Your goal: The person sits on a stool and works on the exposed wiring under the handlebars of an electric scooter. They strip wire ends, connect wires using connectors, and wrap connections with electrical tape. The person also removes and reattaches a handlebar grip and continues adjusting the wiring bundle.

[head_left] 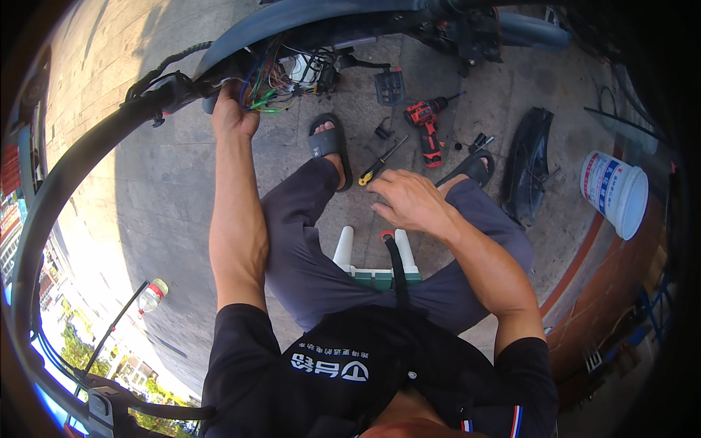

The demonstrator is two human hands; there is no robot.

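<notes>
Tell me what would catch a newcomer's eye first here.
Probably the tangle of coloured wires near the top, spilling from below the curved dark frame, with the left hand up against it. Next, the red-and-black drill lying on the ground beyond the right hand, whose fingers are beside a yellow-and-black screwdriver. Then the white bucket at the far right.

Left hand far forward, arm nearly straight; right hand nearer, elbow bent.
</notes>
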